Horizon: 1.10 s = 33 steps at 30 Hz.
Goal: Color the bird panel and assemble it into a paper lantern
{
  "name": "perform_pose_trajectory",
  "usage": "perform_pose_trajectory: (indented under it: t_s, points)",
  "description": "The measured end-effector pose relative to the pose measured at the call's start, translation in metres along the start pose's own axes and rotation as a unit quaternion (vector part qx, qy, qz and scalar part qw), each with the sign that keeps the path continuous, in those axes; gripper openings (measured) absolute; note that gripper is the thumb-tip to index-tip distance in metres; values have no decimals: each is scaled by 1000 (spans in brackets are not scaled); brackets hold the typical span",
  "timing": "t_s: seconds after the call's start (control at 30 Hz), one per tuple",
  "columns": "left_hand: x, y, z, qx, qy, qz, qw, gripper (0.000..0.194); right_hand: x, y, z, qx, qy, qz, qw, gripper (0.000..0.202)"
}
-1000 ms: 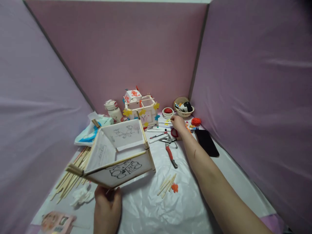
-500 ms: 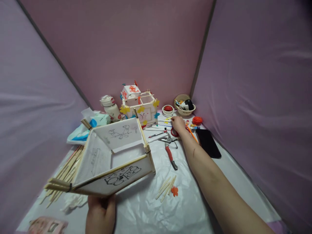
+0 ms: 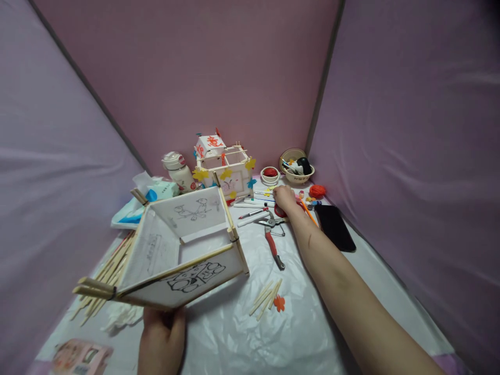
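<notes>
From below, my left hand point(image 3: 162, 333) grips a box-shaped lantern frame point(image 3: 203, 250) of wooden sticks with white panels. Black line drawings cover its panels, and it tilts above the table. My right hand point(image 3: 284, 199) reaches to the back among white pens point(image 3: 253, 219) and a yellow flower cutout point(image 3: 269, 190). Its fingers are curled together, and whatever they may hold is hidden. Red-handled scissors point(image 3: 278, 210) lie partly under that hand. Nearer to me are red-handled pruning shears point(image 3: 271, 245), several short sticks point(image 3: 266, 298) and an orange flower cutout point(image 3: 279, 303).
A finished-looking lantern point(image 3: 224, 172) and a bottle point(image 3: 178, 171) stand at the back. Bowls point(image 3: 297, 176) and red yarn point(image 3: 317, 191) are behind my right hand, a black phone point(image 3: 335, 228) to its right. Long sticks point(image 3: 107, 276) and a tissue pack point(image 3: 162, 190) lie left.
The view has shifted slightly. My right hand stays at the back among the pens, its fingers a little more curled. My left hand still holds the lantern frame in nearly the same place.
</notes>
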<state>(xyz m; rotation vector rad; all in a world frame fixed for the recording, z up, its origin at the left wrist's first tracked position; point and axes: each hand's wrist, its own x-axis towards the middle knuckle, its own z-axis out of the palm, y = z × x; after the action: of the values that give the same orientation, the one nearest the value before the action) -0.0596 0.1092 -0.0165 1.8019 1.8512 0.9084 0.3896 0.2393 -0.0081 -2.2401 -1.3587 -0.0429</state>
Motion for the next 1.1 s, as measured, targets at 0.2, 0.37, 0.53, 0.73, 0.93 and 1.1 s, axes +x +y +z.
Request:
perform_pose_trajectory:
  t_s: [0.2, 0.37, 0.53, 0.73, 0.93, 1.1]
  points:
    - [0, 6, -1, -21, -8, -25, 999, 41, -6, -6, 10, 30, 30, 3, 999, 22]
    - [-4, 10, -4, -52, -33, -8, 998, 41, -9, -15, -6, 105, 116, 10, 988, 22]
    - [-7, 13, -5, -123, -37, 30, 991, 36, -19, -47, -25, 199, 205, 3, 958, 25]
    - [-8, 22, -8, -227, -37, 25, 973, 43, -58, -81, -62, 467, 151, -83, 867, 25]
    - [-9, 26, -8, -362, -49, -39, 930, 51, -149, -103, -83, 606, 104, -83, 784, 21]
    - [-17, 35, -10, -513, -76, -73, 852, 49, -204, -121, -68, 623, 27, -168, 763, 31]
